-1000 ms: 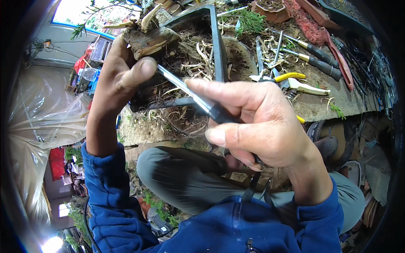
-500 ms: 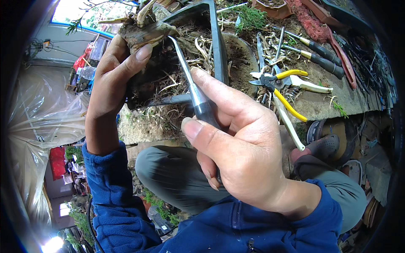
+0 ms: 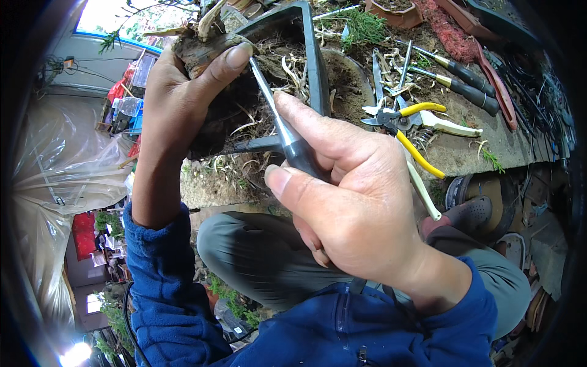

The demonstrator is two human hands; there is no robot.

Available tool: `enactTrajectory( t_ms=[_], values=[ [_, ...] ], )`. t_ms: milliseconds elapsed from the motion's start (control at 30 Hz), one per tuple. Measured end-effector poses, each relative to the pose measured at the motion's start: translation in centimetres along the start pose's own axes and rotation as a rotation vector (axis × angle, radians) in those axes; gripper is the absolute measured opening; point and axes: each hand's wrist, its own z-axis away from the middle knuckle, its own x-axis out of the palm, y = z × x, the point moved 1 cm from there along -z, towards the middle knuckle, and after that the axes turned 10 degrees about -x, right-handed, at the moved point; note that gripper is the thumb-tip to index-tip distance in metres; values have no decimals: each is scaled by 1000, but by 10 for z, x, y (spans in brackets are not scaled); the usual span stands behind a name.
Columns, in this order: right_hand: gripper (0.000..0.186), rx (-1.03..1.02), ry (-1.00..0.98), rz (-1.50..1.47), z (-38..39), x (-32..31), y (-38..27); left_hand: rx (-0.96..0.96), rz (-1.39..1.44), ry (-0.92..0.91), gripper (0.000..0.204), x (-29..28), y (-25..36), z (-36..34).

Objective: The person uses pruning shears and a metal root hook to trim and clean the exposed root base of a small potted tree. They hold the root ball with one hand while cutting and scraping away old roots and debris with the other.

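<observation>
My left hand (image 3: 183, 98) grips a gnarled bonsai trunk (image 3: 202, 49) with pale, stripped stubs and thin green sprigs above, its thumb lying across the wood. My right hand (image 3: 348, 196) is closed around a carving tool (image 3: 287, 137) with a slim steel shaft and black handle, index finger along the shaft. The tool's tip meets the wood beside my left thumb; its exact contact is partly hidden. Beneath the trunk sits a dark plastic tray (image 3: 318, 79) holding soil and pale wood shavings.
On the worktop (image 3: 489, 147) right of the tray lie yellow-handled cutters (image 3: 416, 156), cream-handled pruners (image 3: 449, 127), black-handled tools (image 3: 465, 92), a red brush (image 3: 449, 33), clay pots (image 3: 394, 12) and juniper clippings (image 3: 361, 30). My bent legs (image 3: 244, 251) are below the worktop's edge.
From a second ago, the tool has swung steeper, its tip rising to the wood. In the last half second my left thumb has shifted up and right over the trunk.
</observation>
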Motion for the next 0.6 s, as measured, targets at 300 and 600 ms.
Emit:
enactTrajectory(
  t_ms=[300,600],
  values=[
    [66,60,-135,-29,-6,-20,-4,84,-7,-60,39,-2,-4,-5],
    [63,281,-277,-64,-10,-27,-11,115,210,-290,71,-29,-24,5]
  ],
)
